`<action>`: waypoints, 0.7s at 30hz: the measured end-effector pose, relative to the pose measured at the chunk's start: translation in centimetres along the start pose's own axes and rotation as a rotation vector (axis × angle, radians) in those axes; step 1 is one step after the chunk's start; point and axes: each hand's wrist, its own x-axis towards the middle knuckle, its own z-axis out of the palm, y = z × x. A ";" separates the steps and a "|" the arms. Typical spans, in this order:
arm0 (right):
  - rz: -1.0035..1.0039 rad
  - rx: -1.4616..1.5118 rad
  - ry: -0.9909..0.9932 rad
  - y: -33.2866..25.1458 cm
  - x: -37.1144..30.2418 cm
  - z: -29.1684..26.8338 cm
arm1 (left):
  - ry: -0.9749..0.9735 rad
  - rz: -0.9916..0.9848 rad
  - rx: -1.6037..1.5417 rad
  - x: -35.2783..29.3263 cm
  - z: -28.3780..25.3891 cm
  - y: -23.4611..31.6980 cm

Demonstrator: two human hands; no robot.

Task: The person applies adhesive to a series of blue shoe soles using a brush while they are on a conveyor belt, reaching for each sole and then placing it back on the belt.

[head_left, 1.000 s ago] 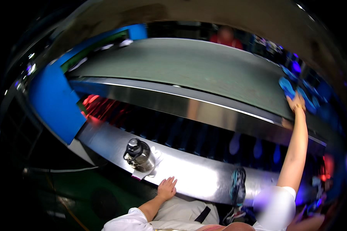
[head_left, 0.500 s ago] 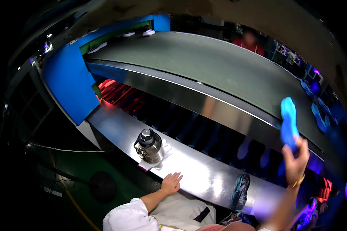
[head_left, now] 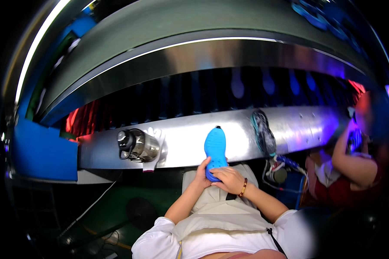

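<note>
A bright blue shoe sole (head_left: 215,144) stands upright in front of me, over the front edge of the metal ledge. Its heel end is between my two hands. My left hand (head_left: 202,173) grips the left side of the heel, thumb along the edge. My right hand (head_left: 230,179) lies across the lower part from the right, with its fingers bent against the surface. Part of the heel is hidden behind those fingers.
On the metal ledge (head_left: 183,146), a steel bottle (head_left: 143,146) with a black lid lies by a white cloth, and a dark speckled shoe sole (head_left: 263,133) sits at right. Beyond runs the green conveyor belt (head_left: 168,32). A co-worker's arm (head_left: 352,162) is at far right.
The blue sole has come from over the belt at the right to in front of my body. My left hand has left the ledge and taken hold of it too. The view has turned.
</note>
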 end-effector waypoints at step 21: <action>0.843 0.971 1.524 10.8 -7.6 -1.1 | 0.137 0.124 -0.038 -1.0 -4.2 1.2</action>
